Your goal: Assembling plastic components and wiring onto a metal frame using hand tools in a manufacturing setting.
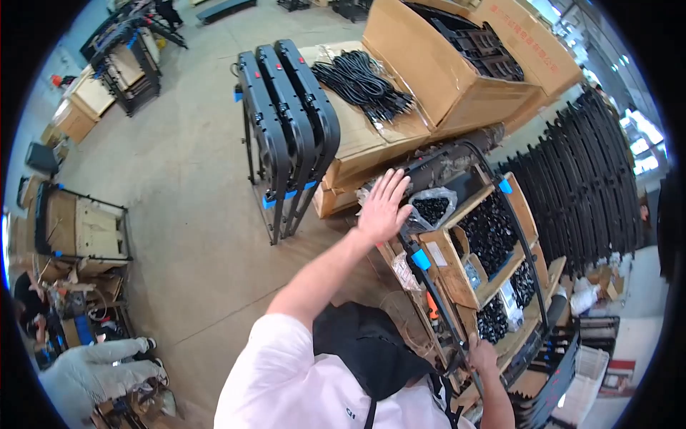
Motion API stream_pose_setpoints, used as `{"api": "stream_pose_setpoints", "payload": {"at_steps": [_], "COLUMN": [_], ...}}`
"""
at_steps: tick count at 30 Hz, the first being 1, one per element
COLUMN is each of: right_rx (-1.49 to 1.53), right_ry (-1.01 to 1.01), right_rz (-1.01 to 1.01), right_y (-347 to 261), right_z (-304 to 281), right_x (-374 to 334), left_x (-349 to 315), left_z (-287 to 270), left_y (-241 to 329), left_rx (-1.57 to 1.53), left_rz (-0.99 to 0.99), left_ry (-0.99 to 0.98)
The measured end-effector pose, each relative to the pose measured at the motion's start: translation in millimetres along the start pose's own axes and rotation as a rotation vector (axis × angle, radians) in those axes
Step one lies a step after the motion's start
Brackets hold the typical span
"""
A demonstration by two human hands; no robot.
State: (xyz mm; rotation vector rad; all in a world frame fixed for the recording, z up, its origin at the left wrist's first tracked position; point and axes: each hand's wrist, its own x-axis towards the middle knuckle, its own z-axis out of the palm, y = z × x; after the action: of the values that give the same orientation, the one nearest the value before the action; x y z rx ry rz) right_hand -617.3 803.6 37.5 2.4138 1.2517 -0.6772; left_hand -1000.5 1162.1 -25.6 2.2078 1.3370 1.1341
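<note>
A black tubular frame (pixel 527 252) with blue pieces on its tubes lies over a wooden parts box (pixel 457 275). My left hand (pixel 384 209) is stretched out flat near the frame's far left corner, palm down. Whether it touches the tube there, I cannot tell. Lower down, my right hand (pixel 483 355) curls its fingers round the frame's left tube. Beneath the frame, the box's compartments hold many small black parts (pixel 488 229). A clear plastic bag (pixel 434 207) of black parts sits beside my left hand. An orange-handled tool (pixel 431 306) lies along the box's left side.
Three folded black frames (pixel 289 129) stand upright at the far left of the bench. Beyond my left hand, a bundle of black cables (pixel 364 82) lies on cardboard beside an open carton (pixel 429 79). Stacked black bars (pixel 579 179) rise at right. Another person (pixel 107 379) is at lower left.
</note>
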Motion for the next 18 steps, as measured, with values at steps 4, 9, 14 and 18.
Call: {"api": "stream_pose_setpoints", "payload": {"at_steps": [4,9,14,18], "right_rx": [-0.201,-0.322,-0.325,-0.39], "right_ry": [0.27,0.129,0.176,0.118], "right_rz": [-0.059,-0.142,-0.014,-0.053], "right_y": [-70.3,-48.4,-54.4,-52.1], "right_z": [-39.3,-24.0,-13.9,-8.1], "right_x": [-39.8,-33.4,-44.6,-44.0], "left_x": [3.1,26.7,33.4,33.8], "left_z": [9.2,-10.3,-7.3,-8.8], "left_y": [-55.6,-86.5,-87.0,-87.5], "left_rx": [0.075,0.033,0.085,0.061], "left_rz": [0.243,0.669,0.732,0.669], "left_ry": [-0.145,-0.354,-0.404,-0.429]}}
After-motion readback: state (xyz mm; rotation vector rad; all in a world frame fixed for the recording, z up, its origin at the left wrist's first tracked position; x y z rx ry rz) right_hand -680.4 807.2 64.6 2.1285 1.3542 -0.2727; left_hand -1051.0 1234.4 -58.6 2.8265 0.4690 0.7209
